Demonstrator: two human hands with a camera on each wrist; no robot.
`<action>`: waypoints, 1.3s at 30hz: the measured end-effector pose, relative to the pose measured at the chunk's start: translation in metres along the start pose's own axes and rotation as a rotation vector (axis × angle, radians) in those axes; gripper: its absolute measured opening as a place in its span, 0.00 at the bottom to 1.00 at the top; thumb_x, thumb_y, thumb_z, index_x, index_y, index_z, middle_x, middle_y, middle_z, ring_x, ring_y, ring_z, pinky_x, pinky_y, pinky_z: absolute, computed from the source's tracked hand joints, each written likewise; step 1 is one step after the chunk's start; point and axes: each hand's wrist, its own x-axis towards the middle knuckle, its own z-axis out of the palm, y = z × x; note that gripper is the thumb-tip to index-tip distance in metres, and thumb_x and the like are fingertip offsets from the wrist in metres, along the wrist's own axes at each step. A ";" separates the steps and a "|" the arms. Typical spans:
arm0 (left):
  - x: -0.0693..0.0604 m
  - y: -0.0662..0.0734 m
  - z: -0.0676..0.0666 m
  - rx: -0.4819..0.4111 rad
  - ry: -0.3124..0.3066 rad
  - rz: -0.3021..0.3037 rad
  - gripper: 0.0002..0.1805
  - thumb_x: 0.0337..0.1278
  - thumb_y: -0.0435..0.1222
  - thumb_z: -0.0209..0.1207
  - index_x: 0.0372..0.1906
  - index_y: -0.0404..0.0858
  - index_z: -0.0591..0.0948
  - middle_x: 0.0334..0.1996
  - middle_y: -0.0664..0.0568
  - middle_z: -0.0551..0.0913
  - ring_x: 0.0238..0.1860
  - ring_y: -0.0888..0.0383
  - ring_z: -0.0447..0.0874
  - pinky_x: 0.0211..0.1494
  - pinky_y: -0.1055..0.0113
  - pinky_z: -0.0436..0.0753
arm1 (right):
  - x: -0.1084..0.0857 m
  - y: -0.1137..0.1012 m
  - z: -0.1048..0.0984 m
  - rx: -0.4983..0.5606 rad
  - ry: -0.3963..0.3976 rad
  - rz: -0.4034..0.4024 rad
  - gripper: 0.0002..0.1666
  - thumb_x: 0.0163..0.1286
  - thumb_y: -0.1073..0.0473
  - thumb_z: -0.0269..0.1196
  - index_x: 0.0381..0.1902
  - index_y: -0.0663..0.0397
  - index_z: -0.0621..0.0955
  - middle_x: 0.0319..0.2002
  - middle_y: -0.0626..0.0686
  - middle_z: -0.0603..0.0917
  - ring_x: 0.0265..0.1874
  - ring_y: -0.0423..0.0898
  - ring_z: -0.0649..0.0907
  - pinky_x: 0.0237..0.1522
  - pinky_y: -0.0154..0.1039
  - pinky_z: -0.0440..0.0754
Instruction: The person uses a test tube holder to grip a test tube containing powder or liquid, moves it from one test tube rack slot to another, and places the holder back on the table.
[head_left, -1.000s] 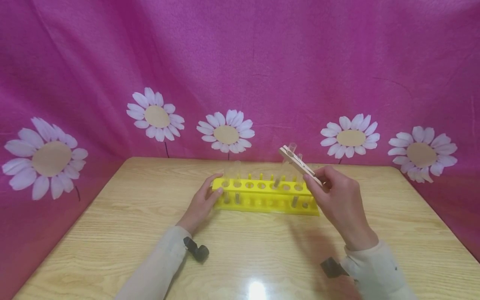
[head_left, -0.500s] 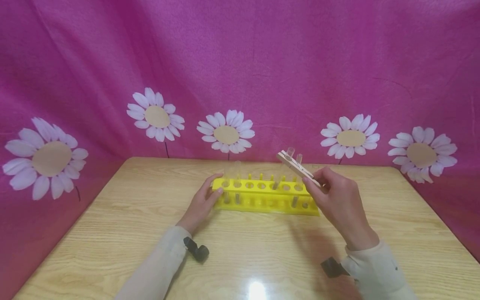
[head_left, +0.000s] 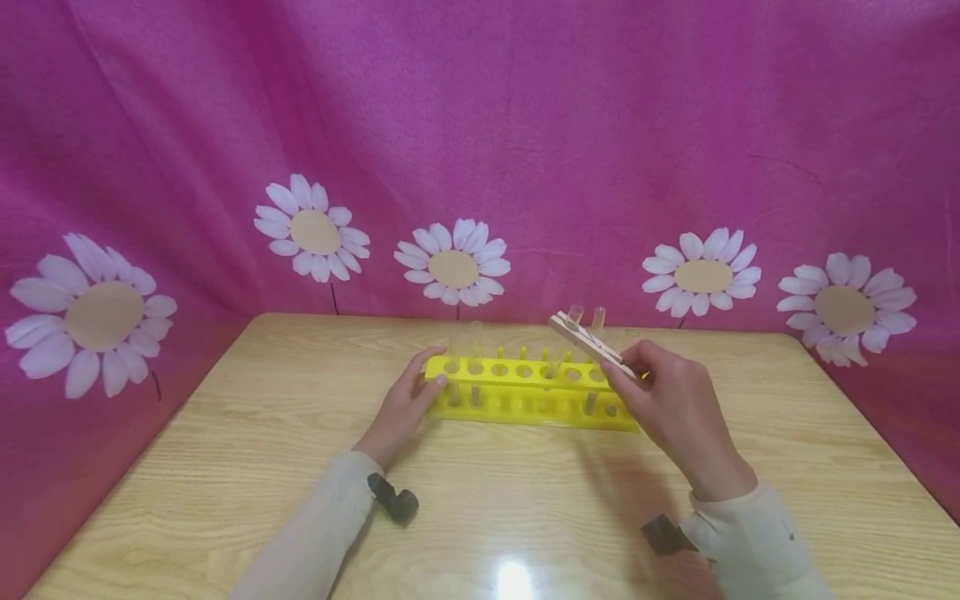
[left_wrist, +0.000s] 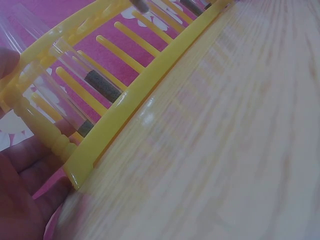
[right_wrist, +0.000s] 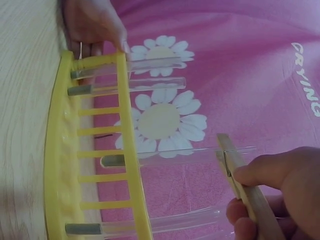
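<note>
In the head view my left hand (head_left: 396, 412) grips the left end of a yellow test tube rack (head_left: 517, 417), thumb in front. My right hand (head_left: 678, 408) pinches a wooden test tube clamp (head_left: 581, 336) beyond the rack's right half. The clamp's jaws are around the upper part of a clear test tube (right_wrist: 175, 156). Dark grey material fills that tube's rounded bottom, which sits just through the rack's upper plate, above the base, in the right wrist view. Two test tubes (right_wrist: 160, 83) stand at the left end; another tube (right_wrist: 185, 220) stands toward the right.
The rack stands on a light wooden table (head_left: 450, 533). Behind it hangs a magenta cloth (head_left: 570, 125) with white daisies. Yellow pegs (left_wrist: 122, 50) rise from the rack's rear. My right hand partly hides the rack's right end, where another tube is only partly visible.
My right hand has tipped the clamp down and slightly left, lowering the held test tube into the rack's hole. The left hand stays on the rack's end.
</note>
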 end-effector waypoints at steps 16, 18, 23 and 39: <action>0.000 0.002 -0.001 0.007 0.000 -0.027 0.25 0.71 0.46 0.50 0.70 0.59 0.63 0.74 0.57 0.57 0.73 0.47 0.55 0.72 0.45 0.56 | 0.001 0.000 0.002 0.002 -0.095 0.048 0.12 0.64 0.53 0.67 0.38 0.55 0.80 0.27 0.51 0.81 0.23 0.48 0.75 0.22 0.37 0.77; 0.000 0.002 -0.001 0.011 0.001 -0.024 0.25 0.71 0.46 0.50 0.70 0.58 0.63 0.74 0.56 0.57 0.73 0.47 0.55 0.72 0.45 0.56 | 0.001 0.000 0.002 0.003 -0.108 0.055 0.12 0.64 0.53 0.67 0.38 0.55 0.80 0.27 0.51 0.81 0.23 0.48 0.75 0.22 0.37 0.78; 0.000 0.001 0.000 0.017 0.001 -0.011 0.25 0.71 0.46 0.50 0.70 0.57 0.63 0.74 0.55 0.57 0.73 0.47 0.55 0.73 0.46 0.57 | 0.001 0.001 0.002 0.000 -0.121 0.040 0.12 0.64 0.55 0.67 0.38 0.57 0.81 0.26 0.51 0.82 0.21 0.47 0.75 0.20 0.37 0.76; 0.001 0.000 0.000 0.032 0.000 -0.024 0.25 0.72 0.47 0.49 0.70 0.59 0.62 0.74 0.59 0.58 0.73 0.49 0.55 0.73 0.47 0.57 | 0.001 0.003 0.008 -0.021 -0.147 0.020 0.10 0.62 0.56 0.68 0.36 0.57 0.82 0.24 0.49 0.81 0.21 0.47 0.74 0.22 0.37 0.75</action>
